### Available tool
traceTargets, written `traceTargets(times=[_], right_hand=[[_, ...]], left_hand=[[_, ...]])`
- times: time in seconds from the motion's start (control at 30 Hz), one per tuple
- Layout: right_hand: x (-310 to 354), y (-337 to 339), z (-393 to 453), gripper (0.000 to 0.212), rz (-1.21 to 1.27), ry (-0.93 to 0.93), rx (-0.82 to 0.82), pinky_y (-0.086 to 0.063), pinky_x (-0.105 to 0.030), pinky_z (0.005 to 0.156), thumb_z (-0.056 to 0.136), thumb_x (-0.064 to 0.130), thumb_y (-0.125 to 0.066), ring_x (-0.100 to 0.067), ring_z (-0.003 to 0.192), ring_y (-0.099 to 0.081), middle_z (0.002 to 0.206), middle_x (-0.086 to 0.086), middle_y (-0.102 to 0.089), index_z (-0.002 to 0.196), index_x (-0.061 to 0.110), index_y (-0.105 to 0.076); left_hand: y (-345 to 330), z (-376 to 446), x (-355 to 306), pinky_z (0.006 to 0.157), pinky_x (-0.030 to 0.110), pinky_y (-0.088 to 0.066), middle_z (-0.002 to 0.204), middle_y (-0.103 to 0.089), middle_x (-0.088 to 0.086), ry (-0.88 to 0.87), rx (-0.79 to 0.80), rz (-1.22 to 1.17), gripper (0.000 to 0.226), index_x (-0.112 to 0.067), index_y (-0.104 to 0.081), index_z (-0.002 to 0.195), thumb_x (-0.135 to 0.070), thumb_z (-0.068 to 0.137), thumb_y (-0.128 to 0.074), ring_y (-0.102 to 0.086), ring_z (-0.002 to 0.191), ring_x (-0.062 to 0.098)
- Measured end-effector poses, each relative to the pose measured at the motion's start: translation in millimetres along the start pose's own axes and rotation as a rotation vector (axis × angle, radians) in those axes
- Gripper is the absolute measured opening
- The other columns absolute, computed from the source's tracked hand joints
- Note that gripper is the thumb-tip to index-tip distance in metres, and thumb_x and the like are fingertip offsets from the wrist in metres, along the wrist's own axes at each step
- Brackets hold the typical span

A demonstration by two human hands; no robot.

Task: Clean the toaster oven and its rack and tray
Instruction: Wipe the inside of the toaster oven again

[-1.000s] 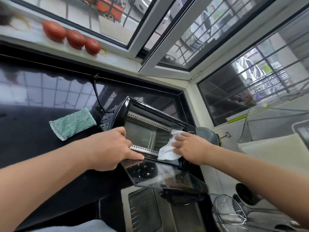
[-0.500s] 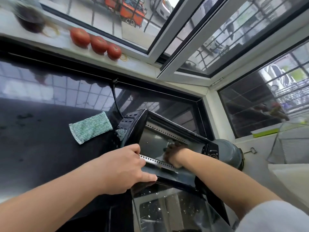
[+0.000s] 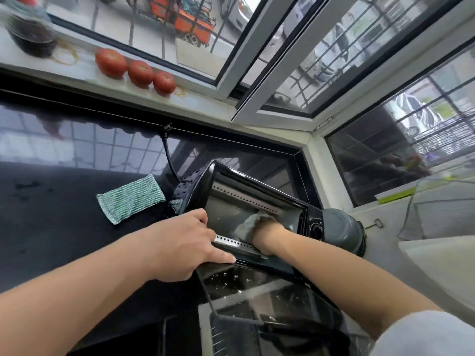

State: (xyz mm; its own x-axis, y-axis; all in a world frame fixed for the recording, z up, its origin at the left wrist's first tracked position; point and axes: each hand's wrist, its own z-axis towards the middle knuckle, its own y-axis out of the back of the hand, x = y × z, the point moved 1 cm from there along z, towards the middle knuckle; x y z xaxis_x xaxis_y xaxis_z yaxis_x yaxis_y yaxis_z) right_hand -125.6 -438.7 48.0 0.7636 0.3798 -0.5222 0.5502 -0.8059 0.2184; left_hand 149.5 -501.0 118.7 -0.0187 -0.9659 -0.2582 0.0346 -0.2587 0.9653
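Observation:
The black toaster oven point(image 3: 195, 183) stands on the dark counter with its glass door point(image 3: 246, 281) folded down toward me. My left hand point(image 3: 185, 245) grips the oven's front left edge, thumb along the lower lip. My right hand point(image 3: 267, 232) is inside the cavity and holds a white wipe point(image 3: 245, 224) against the inner floor and back wall; its fingers are mostly hidden. A metal tray and rack point(image 3: 213, 330) lie below the open door at the bottom edge.
A green striped cloth point(image 3: 129, 199) lies on the counter point(image 3: 51, 227) left of the oven. Three tomatoes point(image 3: 140, 71) sit on the windowsill above. A grey round pot point(image 3: 341, 229) stands right of the oven. The power cord point(image 3: 168, 152) runs up behind it.
My right hand has gone from the oven's front opening deep into the cavity with the wipe. The view has tilted down and closer. My left hand keeps its grip.

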Motion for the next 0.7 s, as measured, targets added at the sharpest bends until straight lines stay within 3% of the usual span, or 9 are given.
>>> traceTargets(times=[0.07, 0.1, 0.17, 0.23, 0.33, 0.53, 0.7], right_hand=[[8, 9, -31, 0.031, -0.073, -0.107, -0.008, -0.053, -0.047, 0.083, 0.078, 0.014, -0.066, -0.036, 0.099, -0.065, 0.111, -0.011, -0.068, 0.109, 0.020, -0.067], [10, 7, -42, 0.032, -0.112, -0.162, 0.001, -0.045, -0.047, 0.094, 0.089, 0.021, -0.058, -0.036, 0.113, -0.057, 0.124, -0.012, -0.063, 0.120, 0.018, -0.066], [8, 2, -66, 0.043, -0.201, -0.333, 0.023, -0.033, -0.048, 0.101, 0.098, 0.032, -0.044, -0.039, 0.125, -0.041, 0.138, -0.016, -0.051, 0.135, 0.014, -0.056], [0, 6, -91, 0.047, -0.275, -0.406, -0.052, -0.029, -0.051, 0.102, 0.099, 0.038, -0.042, -0.040, 0.125, -0.037, 0.138, -0.017, -0.049, 0.137, 0.013, -0.054], [-18, 3, -99, 0.048, -0.316, -0.366, -0.135, -0.028, -0.050, 0.104, 0.099, 0.040, -0.040, -0.036, 0.124, -0.039, 0.137, -0.011, -0.051, 0.138, 0.017, -0.054], [-9, -5, -77, 0.062, -0.252, -0.400, -0.184, -0.035, -0.047, 0.100, 0.102, 0.044, -0.028, -0.038, 0.123, -0.041, 0.134, -0.021, -0.050, 0.141, -0.002, -0.044], [-28, -12, -110, 0.046, -0.359, -0.277, -0.235, -0.034, -0.047, 0.096, 0.101, 0.027, -0.030, -0.035, 0.111, -0.044, 0.125, -0.019, -0.055, 0.132, 0.008, -0.057]], left_hand=[[3, 2, 2, 0.108, 0.034, -0.029, 0.100, -0.058, -0.005, 0.012, 0.010, 0.001, 0.067, -0.046, -0.028, 0.159, -0.019, 0.099, -0.042, -0.052, 0.091, 0.019], [5, 3, 3, 0.109, 0.034, -0.028, 0.099, -0.056, -0.005, 0.015, 0.021, -0.002, 0.068, -0.046, -0.028, 0.159, -0.018, 0.099, -0.042, -0.052, 0.091, 0.018], [6, 3, 2, 0.108, 0.033, -0.029, 0.096, -0.053, -0.006, 0.012, 0.023, -0.007, 0.069, -0.047, -0.028, 0.159, -0.016, 0.098, -0.041, -0.052, 0.091, 0.018], [7, 3, 3, 0.107, 0.033, -0.030, 0.095, -0.054, -0.007, 0.007, 0.000, -0.006, 0.069, -0.046, -0.030, 0.158, -0.017, 0.097, -0.041, -0.051, 0.088, 0.017], [3, 1, 5, 0.107, 0.033, -0.031, 0.097, -0.059, -0.008, -0.007, 0.006, -0.021, 0.068, -0.046, -0.030, 0.158, -0.017, 0.098, -0.041, -0.051, 0.087, 0.015], [2, 3, 7, 0.105, 0.031, -0.030, 0.100, -0.061, -0.009, -0.043, -0.037, -0.027, 0.066, -0.046, -0.032, 0.157, -0.018, 0.097, -0.040, -0.054, 0.089, 0.014], [1, 6, 10, 0.102, 0.031, -0.031, 0.091, -0.057, -0.010, -0.052, -0.058, -0.045, 0.061, -0.048, -0.034, 0.155, -0.022, 0.100, -0.036, -0.053, 0.083, 0.013]])
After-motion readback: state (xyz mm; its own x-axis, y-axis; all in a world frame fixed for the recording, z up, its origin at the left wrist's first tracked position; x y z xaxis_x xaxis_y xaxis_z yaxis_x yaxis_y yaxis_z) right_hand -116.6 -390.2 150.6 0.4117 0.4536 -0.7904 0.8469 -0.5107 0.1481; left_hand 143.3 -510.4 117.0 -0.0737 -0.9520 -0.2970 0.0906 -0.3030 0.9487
